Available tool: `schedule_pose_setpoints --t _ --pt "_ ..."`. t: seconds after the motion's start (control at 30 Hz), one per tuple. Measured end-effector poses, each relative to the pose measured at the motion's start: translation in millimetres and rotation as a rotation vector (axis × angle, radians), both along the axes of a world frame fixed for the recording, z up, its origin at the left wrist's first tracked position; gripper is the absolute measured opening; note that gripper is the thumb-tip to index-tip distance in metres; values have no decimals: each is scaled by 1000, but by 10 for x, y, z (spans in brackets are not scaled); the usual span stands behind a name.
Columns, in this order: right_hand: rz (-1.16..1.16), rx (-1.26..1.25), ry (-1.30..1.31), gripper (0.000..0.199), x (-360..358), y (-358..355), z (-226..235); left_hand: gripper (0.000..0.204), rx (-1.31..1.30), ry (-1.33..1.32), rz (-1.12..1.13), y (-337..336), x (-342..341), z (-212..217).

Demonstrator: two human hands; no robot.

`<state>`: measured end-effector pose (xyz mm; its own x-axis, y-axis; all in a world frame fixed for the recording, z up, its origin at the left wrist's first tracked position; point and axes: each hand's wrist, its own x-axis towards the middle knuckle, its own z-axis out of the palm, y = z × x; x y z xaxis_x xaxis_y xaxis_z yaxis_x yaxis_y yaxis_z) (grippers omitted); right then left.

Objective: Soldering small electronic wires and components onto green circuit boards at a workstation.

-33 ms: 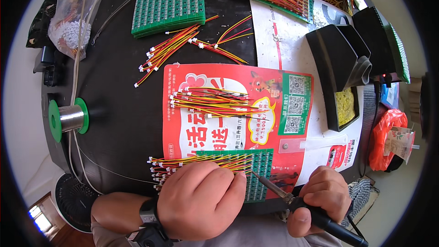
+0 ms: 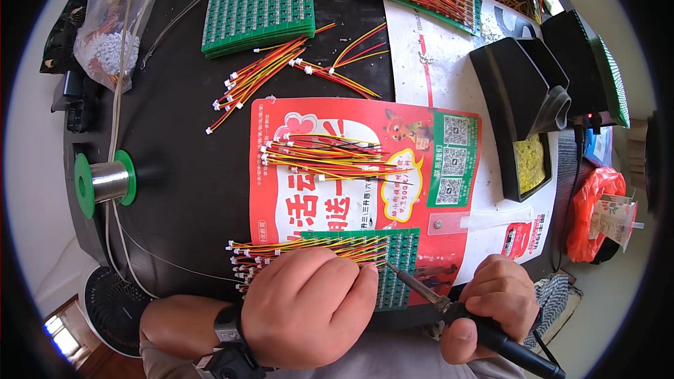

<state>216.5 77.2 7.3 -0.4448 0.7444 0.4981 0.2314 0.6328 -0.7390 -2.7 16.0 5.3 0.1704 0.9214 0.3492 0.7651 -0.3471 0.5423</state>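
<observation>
My left hand (image 2: 309, 305) is closed over a green circuit board (image 2: 401, 267), its fingertips turned down and mostly hidden. A thin strand of solder wire (image 2: 175, 264) runs from the spool (image 2: 111, 182) in under this hand, which grips it. Red and yellow wires with white connectors (image 2: 270, 247) lie in rows across the board, passing beneath the hand. My right hand (image 2: 495, 302) is wrapped round the black handle of a soldering iron (image 2: 502, 344). The iron points up and left, its tip touching down at the wire ends beside my left fingertips.
A red printed sheet (image 2: 449, 231) lies under the board, bearing another bundle of wires (image 2: 330, 154). Stacked green boards (image 2: 260, 3) and loose wires (image 2: 263, 74) are farther back. At right stands a black holder (image 2: 519, 84) with a yellow sponge (image 2: 531, 161). A fan (image 2: 116, 309) sits lower left.
</observation>
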Motion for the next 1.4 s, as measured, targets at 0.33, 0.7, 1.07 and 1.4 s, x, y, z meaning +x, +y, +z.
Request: schedule_pose_setpoints --t 0.33,0.7,1.07,1.4 --pt "19 -19 -23 31 8 9 8 21 10 4 -15 0 -13 -10" --pt "-70 -3 40 28 16 -35 -11 21 -1 -6 -25 8 -13 -4" --pt "7 -45 21 29 33 -8 20 22 -5 2 -49 71 14 116" --pt "-3 -7 1 31 -6 -11 8 21 15 -20 -34 32 34 54"
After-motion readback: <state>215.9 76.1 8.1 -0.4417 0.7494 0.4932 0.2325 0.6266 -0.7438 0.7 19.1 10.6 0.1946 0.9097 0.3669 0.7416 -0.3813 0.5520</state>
